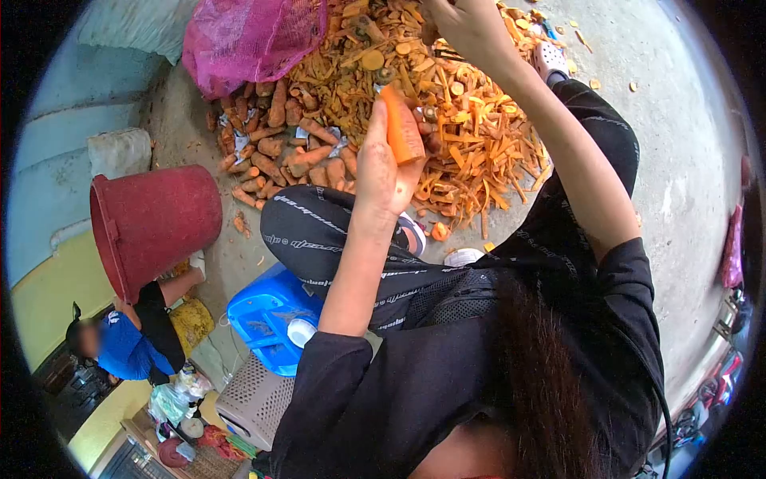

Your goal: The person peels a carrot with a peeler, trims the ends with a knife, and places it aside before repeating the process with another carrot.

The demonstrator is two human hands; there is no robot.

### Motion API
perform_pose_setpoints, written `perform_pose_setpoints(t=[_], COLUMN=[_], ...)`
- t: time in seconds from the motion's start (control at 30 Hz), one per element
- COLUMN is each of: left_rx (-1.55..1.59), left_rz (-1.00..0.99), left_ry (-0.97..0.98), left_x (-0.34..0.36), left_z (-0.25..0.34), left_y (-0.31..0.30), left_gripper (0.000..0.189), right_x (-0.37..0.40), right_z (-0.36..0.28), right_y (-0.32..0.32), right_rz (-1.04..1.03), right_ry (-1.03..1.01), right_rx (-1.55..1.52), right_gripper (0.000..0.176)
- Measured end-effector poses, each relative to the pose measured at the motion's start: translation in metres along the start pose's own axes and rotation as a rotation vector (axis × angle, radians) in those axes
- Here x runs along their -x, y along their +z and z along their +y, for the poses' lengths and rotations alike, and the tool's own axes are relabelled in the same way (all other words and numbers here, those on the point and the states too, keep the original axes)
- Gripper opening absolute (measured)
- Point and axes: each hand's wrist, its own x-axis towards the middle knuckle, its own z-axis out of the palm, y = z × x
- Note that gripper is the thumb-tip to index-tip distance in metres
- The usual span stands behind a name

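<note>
The left hand (381, 172) is gripping a carrot (401, 128)
Its fingers are clenching the carrot above the peel pile (471, 152) on the floor (678, 160); the right hand (471, 28) is seemingly curling, grip unclear.

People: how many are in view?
2. The camera wearer, centre, carrot in left hand; a co-worker lower left, by the red bucket. Others may be hidden.

You get soft, even daylight with faint shadows; the carrot (401, 128) is sharp, edges bend fisheye-dark, the pale floor (686, 144) perhaps slightly overexposed.
</note>
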Motion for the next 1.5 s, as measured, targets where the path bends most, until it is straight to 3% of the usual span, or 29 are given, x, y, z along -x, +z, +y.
perform_pose_setpoints(t=[0.03,0.2,0.3,0.33,0.43,0.53,0.57,0.63,0.73,0.83,0.9,0.93,1.07,1.17,1.23,1.3,1.37,1.43,1.5], left_rx=[0.036,0.070,0.083,0.084,0.046,0.015,0.035,0.075,0.117,-0.022,0.013,0.032,-0.102,0.012,-0.111,-0.043,-0.010,-0.073,-0.102], left_rz=[-0.017,-0.051,-0.002,0.038,0.052,-0.114,-0.077,-0.005,-0.071,-0.081,-0.169,-0.213,-0.050,-0.333,-0.361,-0.372,-0.265,-0.177,-0.046], left_ry=[-0.009,-0.014,0.000,0.009,-0.009,0.002,-0.006,-0.021,-0.033,0.038,0.015,0.006,-0.001,-0.061,-0.155,-0.108,-0.060,-0.001,0.024], left_x=[-0.003,-0.005,-0.003,-0.001,0.003,0.002,0.002,0.003,0.004,0.010,0.010,0.010,0.018,0.010,0.019,0.020,0.011,0.004,0.000], left_z=[-0.001,0.002,0.002,0.003,0.005,0.003,0.003,0.003,0.003,0.004,0.003,0.002,-0.006,-0.011,-0.012,-0.011,-0.005,-0.001,-0.001], left_y=[-0.005,-0.010,-0.003,0.002,0.006,-0.004,-0.003,0.006,0.004,0.011,0.003,0.001,0.019,-0.004,0.008,0.019,0.011,0.000,-0.002], left_gripper=[0.036,0.036,0.043,0.047,0.052,0.055,0.055,0.056,0.056,0.054,0.039,0.034,0.035,0.044,0.043,0.044,0.042,0.039,0.039], right_x=[0.001,0.028,0.053,0.057,0.062,0.063,0.063,0.062,0.059,0.055,0.055,0.052,0.036,0.022,0.004,-0.017,-0.017,-0.012,0.000], right_z=[-0.003,-0.038,-0.052,-0.053,-0.050,-0.045,-0.045,-0.049,-0.041,-0.036,-0.030,-0.029,-0.027,-0.031,-0.004,0.062,0.058,0.032,-0.009], right_y=[0.001,-0.007,0.011,0.016,0.021,0.023,0.023,0.022,0.021,0.022,0.025,0.024,0.012,0.002,0.006,0.013,0.009,0.007,-0.007], right_rz=[0.050,-0.164,-0.095,-0.085,-0.087,-0.110,-0.116,-0.084,-0.098,-0.124,-0.147,-0.147,-0.145,-0.075,0.097,0.194,0.301,0.267,0.104], right_ry=[0.001,0.167,0.480,0.379,0.354,0.364,0.353,0.373,0.447,0.565,0.609,0.614,0.553,0.501,0.421,0.137,-0.119,-0.143,0.066], right_rx=[-0.027,-0.833,-0.850,-0.865,-0.911,-0.928,-0.934,-0.959,-0.989,-0.979,-1.046,-1.013,-0.967,-0.767,-0.676,-0.324,0.049,0.071,-0.223], right_gripper=[0.028,0.023,0.028,0.025,0.021,0.020,0.020,0.021,0.024,0.027,0.026,0.026,0.022,0.021,0.021,0.022,0.022,0.022,0.021])
